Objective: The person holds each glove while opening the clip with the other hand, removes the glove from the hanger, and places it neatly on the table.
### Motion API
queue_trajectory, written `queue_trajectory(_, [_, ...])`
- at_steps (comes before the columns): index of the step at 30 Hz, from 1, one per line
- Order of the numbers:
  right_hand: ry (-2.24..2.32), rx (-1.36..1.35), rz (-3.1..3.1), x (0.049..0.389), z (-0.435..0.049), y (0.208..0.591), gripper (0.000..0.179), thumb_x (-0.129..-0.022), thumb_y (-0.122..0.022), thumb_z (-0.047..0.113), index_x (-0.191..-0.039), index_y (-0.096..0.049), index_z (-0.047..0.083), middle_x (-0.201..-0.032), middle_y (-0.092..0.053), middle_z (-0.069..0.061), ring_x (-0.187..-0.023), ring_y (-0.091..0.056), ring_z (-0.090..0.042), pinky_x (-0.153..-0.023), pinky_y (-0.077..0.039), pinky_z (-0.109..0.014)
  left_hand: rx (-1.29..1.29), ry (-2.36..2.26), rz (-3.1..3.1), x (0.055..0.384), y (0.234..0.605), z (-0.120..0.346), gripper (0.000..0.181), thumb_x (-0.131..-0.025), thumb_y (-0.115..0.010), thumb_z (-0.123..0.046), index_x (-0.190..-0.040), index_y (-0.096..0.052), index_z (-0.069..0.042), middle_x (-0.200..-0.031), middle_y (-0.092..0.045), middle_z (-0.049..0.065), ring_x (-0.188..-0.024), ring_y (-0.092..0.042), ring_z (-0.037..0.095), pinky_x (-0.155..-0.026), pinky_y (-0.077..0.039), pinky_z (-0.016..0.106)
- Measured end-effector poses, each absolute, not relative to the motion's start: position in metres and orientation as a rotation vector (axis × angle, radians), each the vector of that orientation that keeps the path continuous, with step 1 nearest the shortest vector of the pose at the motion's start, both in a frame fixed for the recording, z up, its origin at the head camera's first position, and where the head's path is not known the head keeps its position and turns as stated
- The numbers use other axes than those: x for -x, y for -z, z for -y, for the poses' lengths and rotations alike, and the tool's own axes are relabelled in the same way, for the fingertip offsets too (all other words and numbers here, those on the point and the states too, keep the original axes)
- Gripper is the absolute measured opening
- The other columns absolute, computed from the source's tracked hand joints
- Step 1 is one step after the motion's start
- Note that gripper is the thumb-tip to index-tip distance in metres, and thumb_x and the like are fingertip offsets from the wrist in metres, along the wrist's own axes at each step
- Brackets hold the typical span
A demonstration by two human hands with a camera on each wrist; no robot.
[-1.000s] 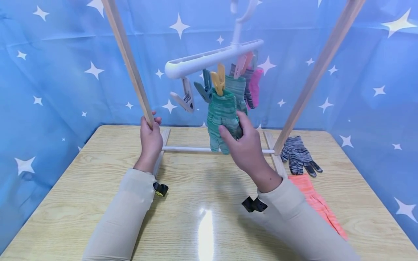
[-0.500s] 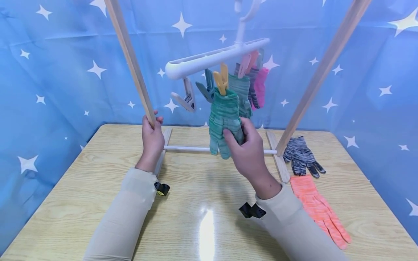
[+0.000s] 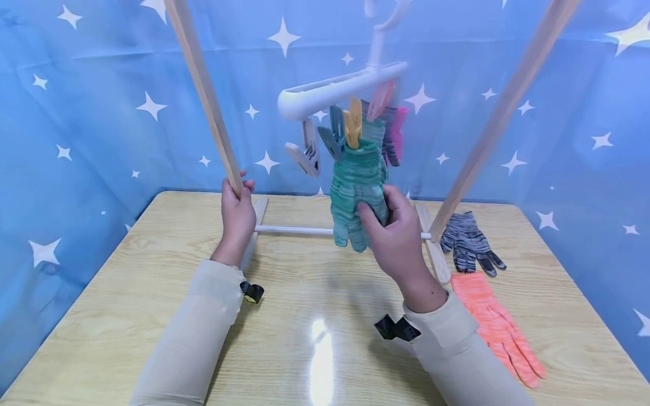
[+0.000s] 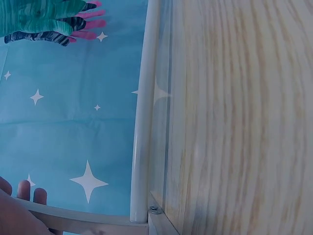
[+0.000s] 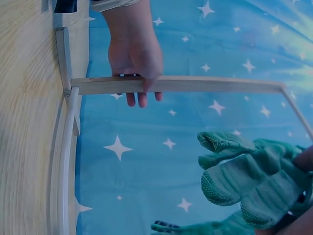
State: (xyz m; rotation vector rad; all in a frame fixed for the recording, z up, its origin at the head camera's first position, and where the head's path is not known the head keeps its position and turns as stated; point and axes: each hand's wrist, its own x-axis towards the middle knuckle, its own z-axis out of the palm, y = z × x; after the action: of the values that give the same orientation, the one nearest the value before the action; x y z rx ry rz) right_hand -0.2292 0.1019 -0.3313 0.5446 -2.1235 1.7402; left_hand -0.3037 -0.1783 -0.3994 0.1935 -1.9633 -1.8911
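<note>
In the head view, the right hand (image 3: 398,239) is pinching a green glove (image 3: 355,180) below a yellow clip (image 3: 352,125), the left hand (image 3: 237,220) gripping a post (image 3: 206,93). The left wrist view is showing a pink glove (image 4: 87,35), the right the green one.

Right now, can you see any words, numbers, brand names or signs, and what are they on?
None: no word, number or sign can be read.
Green striped knit glove in the right hand: no lettering shows.
Blue cloth backdrop: white four-pointed stars only, no letters.
Small black boxy devices on the wrists: any marks are too small to read.
</note>
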Motion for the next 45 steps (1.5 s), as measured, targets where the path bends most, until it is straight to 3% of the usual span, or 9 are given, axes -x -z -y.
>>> queue_trajectory(7, [-1.761, -0.549, 2.127, 0.229, -0.1, 0.33, 0.031, -0.098, -0.062, 0.012, -0.128, -0.058, 0.003, -0.107, -0.064, -0.011, -0.088, -0.065, -0.015, -0.073, -0.055, -0.025, -0.201, 1.896, 1.962, 0.301, 0.402, 0.181, 0.036, -0.11, -0.033, -0.014, -0.145, -0.038, -0.016, -0.123, -0.052, 0.001, -0.133, -0.047, 0.023, -0.115, -0.03, 0.037])
queue_trajectory(12, [-1.761, -0.553, 2.12, 0.228, -0.102, 0.33, 0.032, -0.098, -0.063, 0.011, -0.128, -0.058, 0.003, -0.109, -0.065, -0.011, -0.089, -0.066, -0.014, -0.074, -0.056, -0.025, -0.211, 1.919, 1.961, 0.302, 0.402, 0.179, 0.034, -0.11, -0.034, -0.018, -0.144, -0.039, -0.018, -0.122, -0.052, -0.001, -0.136, -0.047, 0.02, -0.117, -0.03, 0.036])
queue_trajectory(17, [-1.779, -0.565, 2.12, 0.228, -0.102, 0.331, 0.031, -0.098, -0.063, 0.011, -0.127, -0.058, 0.002, -0.109, -0.065, -0.012, -0.09, -0.067, -0.015, -0.074, -0.057, -0.025, -0.203, 1.94, 1.938, 0.303, 0.401, 0.177, 0.035, -0.109, -0.038, -0.021, -0.144, -0.038, -0.02, -0.127, -0.051, 0.004, -0.138, -0.046, 0.017, -0.117, -0.031, 0.035])
queue_trajectory(25, [-1.794, -0.583, 2.135, 0.227, -0.101, 0.332, 0.03, -0.098, -0.062, 0.012, -0.127, -0.058, 0.004, -0.109, -0.064, -0.01, -0.089, -0.065, -0.017, -0.074, -0.056, -0.025, -0.23, 1.918, 1.814, 0.301, 0.395, 0.174, 0.045, -0.105, -0.049, -0.03, -0.146, -0.031, -0.024, -0.119, -0.051, -0.002, -0.109, -0.047, 0.017, -0.097, -0.036, 0.03])
queue_trajectory(28, [-1.799, -0.588, 2.141, 0.227, -0.101, 0.332, 0.03, -0.099, -0.062, 0.012, -0.127, -0.058, 0.004, -0.109, -0.064, -0.01, -0.09, -0.065, -0.018, -0.074, -0.056, -0.025, -0.225, 1.9, 1.758, 0.3, 0.392, 0.173, 0.045, -0.105, -0.049, -0.022, -0.146, -0.032, -0.025, -0.117, -0.05, -0.002, -0.105, -0.047, 0.015, -0.093, -0.038, 0.028])
queue_trajectory(32, [-1.801, -0.575, 2.164, 0.227, -0.102, 0.332, 0.03, -0.099, -0.062, 0.014, -0.127, -0.058, 0.005, -0.109, -0.064, -0.011, -0.09, -0.066, -0.018, -0.075, -0.057, -0.026, -0.244, 1.849, 1.668, 0.299, 0.386, 0.17, 0.05, -0.098, -0.047, -0.005, -0.143, -0.036, -0.024, -0.123, -0.047, -0.002, -0.116, -0.046, 0.014, -0.097, -0.04, 0.029])
queue_trajectory(35, [-1.796, -0.572, 2.172, 0.226, -0.104, 0.332, 0.029, -0.099, -0.062, 0.015, -0.126, -0.058, 0.004, -0.107, -0.064, -0.012, -0.087, -0.065, -0.018, -0.073, -0.056, -0.025, -0.253, 1.735, 1.564, 0.296, 0.379, 0.165, 0.054, -0.091, -0.047, 0.004, -0.14, -0.041, -0.017, -0.13, -0.045, 0.0, -0.126, -0.041, 0.011, -0.104, -0.036, 0.028])
queue_trajectory(38, [-1.808, -0.576, 2.158, 0.226, -0.104, 0.331, 0.028, -0.099, -0.062, 0.014, -0.125, -0.058, 0.004, -0.105, -0.064, -0.012, -0.085, -0.065, -0.018, -0.072, -0.056, -0.025, -0.217, 1.592, 1.472, 0.289, 0.367, 0.157, 0.049, -0.088, -0.046, 0.01, -0.133, -0.047, -0.009, -0.133, -0.047, 0.002, -0.126, -0.04, 0.009, -0.107, -0.031, 0.025])
queue_trajectory(45, [-1.856, -0.603, 2.145, 0.225, -0.102, 0.331, 0.028, -0.099, -0.062, 0.014, -0.126, -0.058, 0.004, -0.108, -0.065, -0.012, -0.09, -0.067, -0.017, -0.075, -0.058, -0.028, 0.126, 1.562, 1.337, 0.268, 0.33, 0.133, 0.028, -0.09, -0.045, 0.013, -0.108, -0.058, -0.003, -0.106, -0.058, 0.0, -0.103, -0.054, 0.022, -0.095, -0.042, 0.029])
